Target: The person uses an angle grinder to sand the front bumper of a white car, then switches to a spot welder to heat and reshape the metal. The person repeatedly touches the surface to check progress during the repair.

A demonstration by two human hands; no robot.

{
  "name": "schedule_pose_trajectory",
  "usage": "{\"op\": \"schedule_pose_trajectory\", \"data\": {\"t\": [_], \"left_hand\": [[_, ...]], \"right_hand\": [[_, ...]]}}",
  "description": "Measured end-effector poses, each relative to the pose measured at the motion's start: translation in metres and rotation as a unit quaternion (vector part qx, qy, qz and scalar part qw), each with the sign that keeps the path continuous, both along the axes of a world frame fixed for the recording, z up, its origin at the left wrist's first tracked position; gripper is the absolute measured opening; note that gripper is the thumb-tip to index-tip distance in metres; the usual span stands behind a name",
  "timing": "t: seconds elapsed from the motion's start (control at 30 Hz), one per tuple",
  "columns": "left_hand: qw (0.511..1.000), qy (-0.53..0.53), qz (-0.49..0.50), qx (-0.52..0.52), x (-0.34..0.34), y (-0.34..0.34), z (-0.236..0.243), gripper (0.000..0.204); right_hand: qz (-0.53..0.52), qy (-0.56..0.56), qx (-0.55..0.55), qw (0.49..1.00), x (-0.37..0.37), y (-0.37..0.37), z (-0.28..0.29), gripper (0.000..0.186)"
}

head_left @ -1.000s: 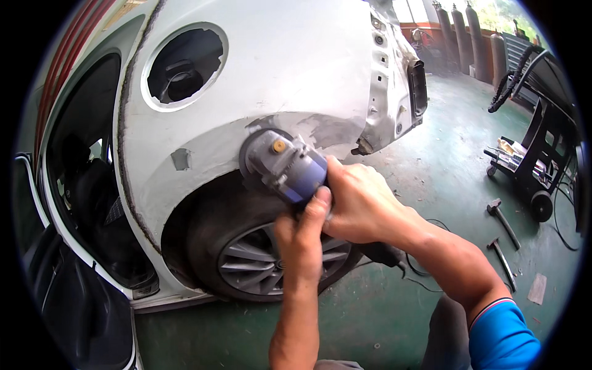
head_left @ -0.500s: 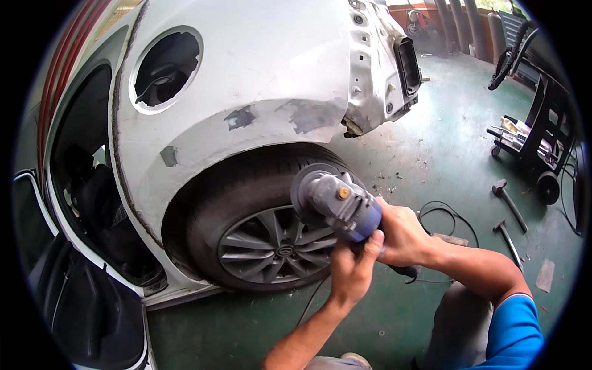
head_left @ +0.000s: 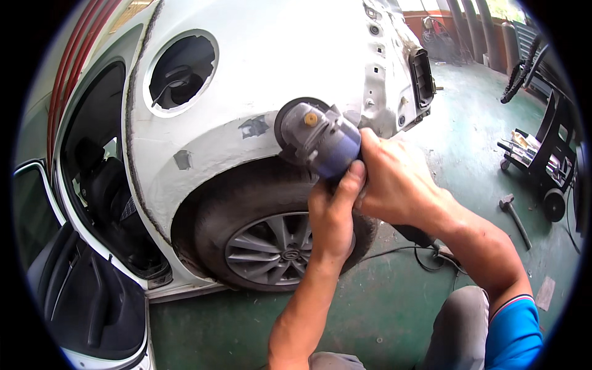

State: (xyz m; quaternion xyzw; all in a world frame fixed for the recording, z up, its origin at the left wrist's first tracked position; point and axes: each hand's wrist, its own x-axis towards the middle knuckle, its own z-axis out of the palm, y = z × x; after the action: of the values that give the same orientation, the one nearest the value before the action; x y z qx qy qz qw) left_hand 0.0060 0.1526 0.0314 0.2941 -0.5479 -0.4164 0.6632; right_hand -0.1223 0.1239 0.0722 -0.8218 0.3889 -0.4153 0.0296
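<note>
Both my hands are wrapped round an angle grinder (head_left: 333, 145) with a blue body and a grey head. My left hand (head_left: 336, 206) grips it from below, thumb up along its side. My right hand (head_left: 394, 176) closes round its body from the right. The dark round disc (head_left: 285, 123) faces the white car panel (head_left: 271, 68) above the wheel arch; whether it touches I cannot tell. A bare grey patch (head_left: 253, 126) shows on the panel just left of the disc. Under the arch sits the wheel (head_left: 271, 250), partly hidden by my left arm.
An open car door (head_left: 92, 296) stands at the lower left. The panel has a round opening (head_left: 182, 74). A power cord (head_left: 394, 250) lies on the green floor below my right forearm. Farther right are a hammer (head_left: 515, 219), a flat scrap (head_left: 545, 293) and a black wheeled cart (head_left: 549, 154).
Both hands have raised the grinder from in front of the wheel to the panel above the arch. The view has shifted slightly, so the car appears farther right.
</note>
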Motion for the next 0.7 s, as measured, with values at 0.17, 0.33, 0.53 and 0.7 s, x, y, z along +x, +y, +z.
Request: {"op": "schedule_pose_trajectory", "data": {"t": [0.17, 0.33, 0.53, 0.7], "left_hand": [[0.999, 0.051, 0.003, -0.007, 0.016, -0.009, 0.008, 0.044], [0.997, 0.075, -0.002, -0.035, 0.040, -0.006, 0.019, 0.049], [0.996, 0.079, -0.027, -0.033, 0.010, -0.020, 0.004, 0.040], [0.998, 0.049, -0.033, -0.010, 0.008, -0.020, 0.003, 0.041]], "right_hand": [[0.007, 0.012, -0.015, 1.000, 0.019, -0.004, 0.018, 0.026], [0.052, 0.042, -0.034, 0.997, 0.045, -0.001, 0.038, 0.026], [-0.025, 0.035, -0.027, 0.999, 0.011, -0.005, 0.020, 0.027], [-0.037, 0.024, 0.003, 0.999, 0.006, -0.002, 0.017, 0.032]]}}
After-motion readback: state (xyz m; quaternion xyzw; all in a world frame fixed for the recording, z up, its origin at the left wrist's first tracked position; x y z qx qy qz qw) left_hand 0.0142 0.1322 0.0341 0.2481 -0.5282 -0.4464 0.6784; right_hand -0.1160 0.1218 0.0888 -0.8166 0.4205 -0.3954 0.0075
